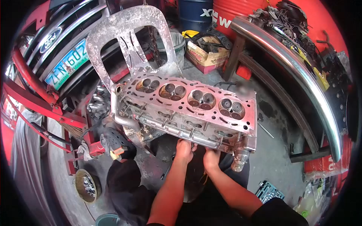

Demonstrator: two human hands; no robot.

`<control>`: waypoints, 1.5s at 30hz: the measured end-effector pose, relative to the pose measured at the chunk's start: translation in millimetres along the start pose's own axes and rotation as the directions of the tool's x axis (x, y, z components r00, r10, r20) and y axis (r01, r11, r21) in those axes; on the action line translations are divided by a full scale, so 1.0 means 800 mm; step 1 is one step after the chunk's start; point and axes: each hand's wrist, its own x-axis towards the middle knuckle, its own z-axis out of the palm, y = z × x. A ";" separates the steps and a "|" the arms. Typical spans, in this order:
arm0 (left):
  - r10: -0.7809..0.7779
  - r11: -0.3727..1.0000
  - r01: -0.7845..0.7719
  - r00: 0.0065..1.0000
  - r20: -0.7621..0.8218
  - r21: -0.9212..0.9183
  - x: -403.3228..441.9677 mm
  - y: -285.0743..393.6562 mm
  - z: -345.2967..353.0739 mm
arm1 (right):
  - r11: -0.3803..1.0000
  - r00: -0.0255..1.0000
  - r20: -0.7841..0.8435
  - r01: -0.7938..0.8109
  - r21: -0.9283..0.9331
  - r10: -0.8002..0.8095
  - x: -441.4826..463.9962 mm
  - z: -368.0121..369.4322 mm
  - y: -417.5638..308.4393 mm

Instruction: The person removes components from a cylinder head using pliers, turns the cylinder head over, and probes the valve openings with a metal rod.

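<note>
A metal engine cylinder head [181, 98] rests on a worn, paint-flecked plastic chair [132, 41], its flat face with the valves turned up towards me. Studs and ports line its near side, and a metal pipe [126, 121] curves off its left end. At the lower near edge, my left hand [184, 150] is closed, fingers curled; what they hold is hidden. Close beside it on the right, my right hand [212, 156] reaches beneath the same edge. The cylinder head hides most of that hand's fingers.
A Ford grille [49, 40] and red metal frame [41, 101] stand left. A curved chrome bumper [301, 67] is at right. Below lie a bowl of small metal parts [87, 185] and a teal socket set [269, 191]. A cardboard box [209, 54] sits behind.
</note>
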 end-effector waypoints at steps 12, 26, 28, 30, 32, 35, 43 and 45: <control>0.044 0.935 0.015 0.986 -0.158 0.355 0.014 -0.005 0.017 | 0.772 0.896 0.403 -0.386 0.505 0.184 0.031 0.042 0.017; 0.026 0.920 0.021 0.993 -0.114 0.392 0.052 -0.025 0.013 | 0.769 0.899 0.439 -0.282 0.573 0.002 0.094 0.011 0.143; 0.115 0.885 -0.053 0.988 -0.106 0.463 0.049 -0.036 0.008 | 0.884 0.887 0.459 -0.173 0.435 -0.053 0.100 0.000 0.182; -0.104 0.993 0.108 0.990 -0.094 0.048 0.057 -0.028 0.000 | 0.933 0.870 0.487 -0.116 0.340 -0.069 0.099 -0.011 0.169; -0.065 0.993 0.074 0.993 -0.095 0.094 0.062 -0.045 0.001 | 0.884 0.908 0.418 -0.219 0.414 0.029 0.095 -0.010 0.095; 0.069 0.956 -0.038 0.993 -0.097 0.292 0.067 -0.066 -0.005 | 0.942 0.888 0.436 -0.008 0.334 -0.148 0.086 -0.019 0.109; 0.069 0.882 -0.065 0.998 0.008 0.466 0.079 -0.061 -0.027 | 0.898 0.869 0.471 -0.320 0.302 0.151 0.068 -0.004 0.057; -0.012 0.794 -0.042 0.996 0.085 0.607 0.104 -0.075 -0.057 | 0.707 0.849 0.411 -0.512 0.488 0.332 0.065 0.019 0.084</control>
